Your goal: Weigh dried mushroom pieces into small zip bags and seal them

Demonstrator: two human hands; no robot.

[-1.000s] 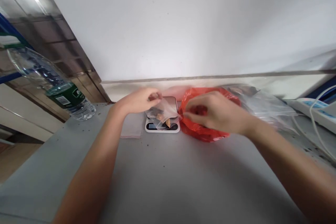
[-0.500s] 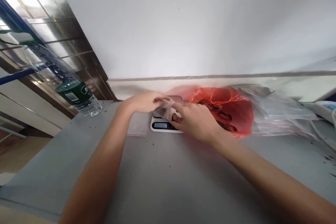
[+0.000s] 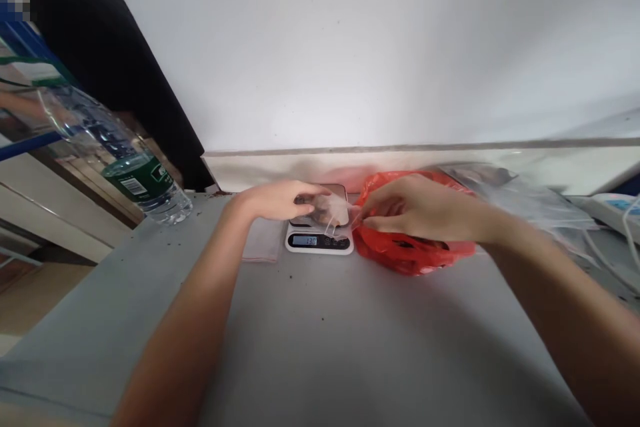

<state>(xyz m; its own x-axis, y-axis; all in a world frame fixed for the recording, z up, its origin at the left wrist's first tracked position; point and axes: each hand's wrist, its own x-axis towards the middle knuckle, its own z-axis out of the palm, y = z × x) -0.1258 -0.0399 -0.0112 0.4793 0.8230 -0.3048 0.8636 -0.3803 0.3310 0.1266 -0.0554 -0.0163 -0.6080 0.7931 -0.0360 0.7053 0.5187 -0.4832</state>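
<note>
A small clear plastic bag with brown dried pieces in it lies on a white digital kitchen scale. The scale's lit display seems to read 130. From the left, my left hand grips the bag, thumb and fingers closed on its side. Across from it my right hand pinches the bag's other edge between thumb and fingers. Under and behind the right hand is a red plastic bag, its contents mostly hidden by that hand.
Clear plastic bags lie at the back right, near a white device with a cable. Another flat clear bag is left of the scale. A large water bottle stands at the left table edge. Beyond it is a person in black.
My right hand has moved right from the scale to the clear bag's edge and turned over. The red bag's opening has sunk and crumpled. A person has come into view at upper left.
</note>
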